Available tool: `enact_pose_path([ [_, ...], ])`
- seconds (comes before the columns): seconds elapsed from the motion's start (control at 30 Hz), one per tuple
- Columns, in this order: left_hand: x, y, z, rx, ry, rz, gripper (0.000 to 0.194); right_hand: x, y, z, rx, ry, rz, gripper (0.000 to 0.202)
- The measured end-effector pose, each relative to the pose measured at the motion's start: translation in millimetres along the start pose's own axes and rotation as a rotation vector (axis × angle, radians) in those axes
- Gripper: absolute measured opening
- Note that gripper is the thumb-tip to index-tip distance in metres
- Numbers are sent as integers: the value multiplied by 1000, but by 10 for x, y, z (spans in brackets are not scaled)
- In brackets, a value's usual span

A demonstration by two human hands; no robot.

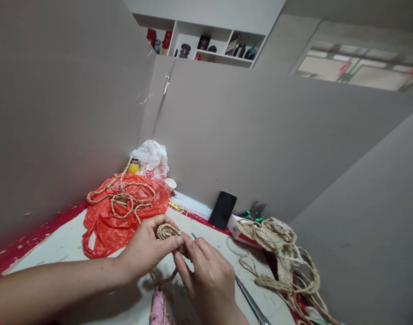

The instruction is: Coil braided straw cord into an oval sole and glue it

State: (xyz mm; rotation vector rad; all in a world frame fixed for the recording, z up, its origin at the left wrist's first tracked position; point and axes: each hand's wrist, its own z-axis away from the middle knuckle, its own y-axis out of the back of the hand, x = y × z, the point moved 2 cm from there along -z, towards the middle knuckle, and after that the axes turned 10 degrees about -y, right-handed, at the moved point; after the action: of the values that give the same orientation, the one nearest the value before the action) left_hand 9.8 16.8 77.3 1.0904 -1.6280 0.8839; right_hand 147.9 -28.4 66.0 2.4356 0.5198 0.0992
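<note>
My left hand (147, 248) grips a small, tightly wound coil of braided straw cord (168, 231), its thumb pressed along the near side. The fingers of my right hand (208, 275) close on the coil's right edge and hide part of it. A loose loop of cord (167, 278) hangs below. Behind my right hand runs a long metal tool (252, 301), with a thin tip showing past the fingers; whether the hand touches it I cannot tell. Further left, more braided cord (125, 192) lies loosely over a crumpled red plastic bag (105, 232).
Bundles of braided straw (277, 237) spill over the table's right edge. Along the back stand a dark phone (222, 210), green-handled pliers (254, 213), a paper cup (171, 183), a white plastic bag (152, 155) and a yellow jar (133, 167). A pink object (159, 307) is near the front.
</note>
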Motion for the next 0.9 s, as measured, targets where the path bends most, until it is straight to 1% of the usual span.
enact_pose_path([
  [0.1,-13,-15,2,22,20,56,24,14,-2,0,-23,-22,-27,20],
  [0.23,-43,-29,4,15,19,96,31,36,-19,1,-50,-16,-36,20],
  [0.4,-95,-17,10,21,16,105,35,64,-71,27,4,45,-20,19],
  [0.5,-95,-13,9,21,8,118,35,83,-83,40,-2,69,3,19],
  [0.57,-81,-10,7,20,7,115,36,95,-73,44,-37,68,29,26],
  [0.63,-66,-6,3,21,8,112,37,104,-53,44,-64,36,55,38],
  [0.7,-55,-4,0,23,1,112,37,102,-33,47,-56,-1,81,46],
  [0.8,-57,-7,-4,31,-6,96,38,74,-23,60,-6,3,97,38],
  [0.9,-59,-16,0,19,-13,93,38,70,-35,74,-14,-4,103,28],
])
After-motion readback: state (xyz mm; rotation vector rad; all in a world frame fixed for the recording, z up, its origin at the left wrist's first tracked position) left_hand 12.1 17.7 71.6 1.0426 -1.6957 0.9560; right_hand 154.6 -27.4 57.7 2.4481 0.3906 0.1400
